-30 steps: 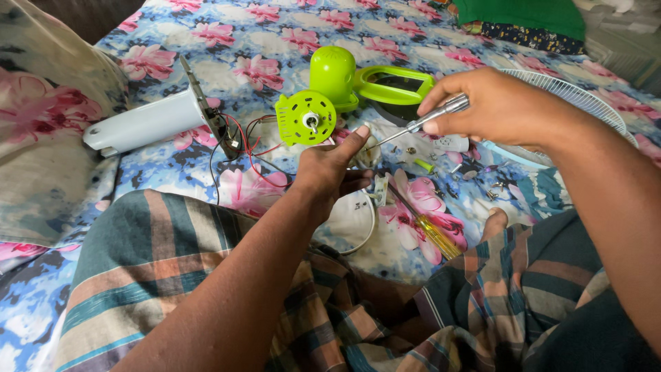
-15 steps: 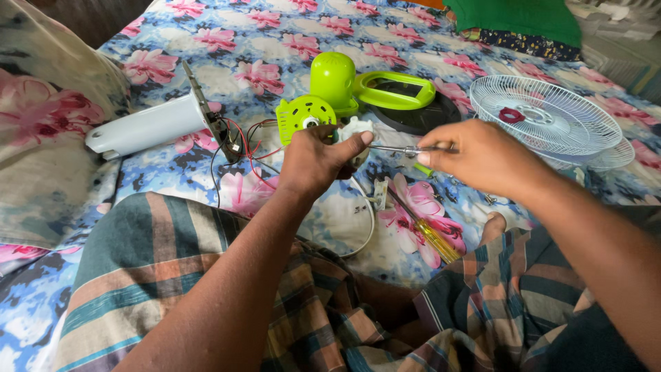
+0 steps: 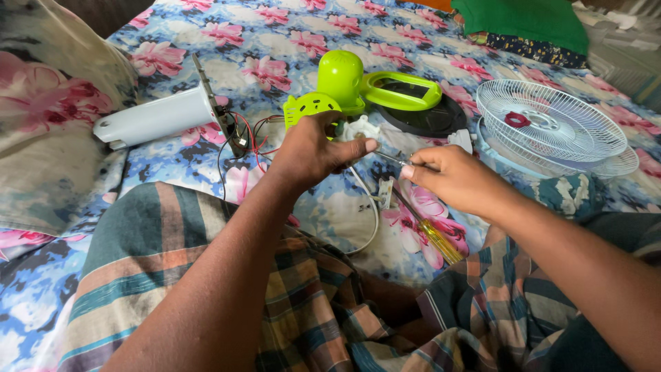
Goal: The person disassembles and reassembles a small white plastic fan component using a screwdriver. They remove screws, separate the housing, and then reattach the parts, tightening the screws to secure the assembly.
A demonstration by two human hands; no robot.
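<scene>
Grip mattered most here, as I judged it. My left hand [image 3: 313, 153] was clenched around a small white plastic part [image 3: 359, 128], which sat just past the thumb and against the lime-green round motor housing [image 3: 311, 108] that the fingers also covered. My right hand [image 3: 447, 180] pinched a thin metal tool [image 3: 387, 158], its tip reaching toward the white part; whether the tip actually touched it, I could not tell. To do this well, I reckoned the left hand had to hold the part dead steady while the right kept the tool in line with it, pressing lightly so the tip would not skid off into the red and black wires [image 3: 249, 131] just beyond the left wrist. A yellow-handled screwdriver [image 3: 435, 238] lay on the floral sheet [image 3: 227, 41] just under the right hand, close enough to swap in. The white fan grille [image 3: 551, 127] sat beyond the right hand, and a pale grey tube [image 3: 155, 118] lay well off beyond the left forearm.
</scene>
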